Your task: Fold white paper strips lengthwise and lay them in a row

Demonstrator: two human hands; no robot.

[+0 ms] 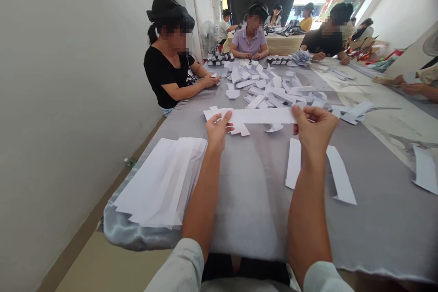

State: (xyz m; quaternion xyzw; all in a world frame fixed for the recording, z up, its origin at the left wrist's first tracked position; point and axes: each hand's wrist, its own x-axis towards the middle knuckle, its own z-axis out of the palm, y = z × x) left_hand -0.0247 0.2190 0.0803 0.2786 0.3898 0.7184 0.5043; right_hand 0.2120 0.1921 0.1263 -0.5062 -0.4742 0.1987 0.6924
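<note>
Between my two hands a white paper strip (pixel 262 115) is stretched level above the table. My left hand (pixel 218 128) pinches its left end with thumb and fingers. The right end is gripped by my right hand (pixel 313 123), thumb on top. Left of my forearm lies a stack of white paper sheets (pixel 160 182). Beside my right forearm rest two folded white strips, one partly behind the wrist (pixel 293 164) and another farther right (pixel 341 175). Just beyond the held strip spreads a heap of folded paper pieces (pixel 273 86).
A grey cloth covers the table (pixel 246 191). One person in black (pixel 167 68) sits at the left side, another in purple (pixel 249 41) at the far end. A person in dark clothing (pixel 323 39) sits far right. Another paper strip (pixel 425 169) lies near the right edge.
</note>
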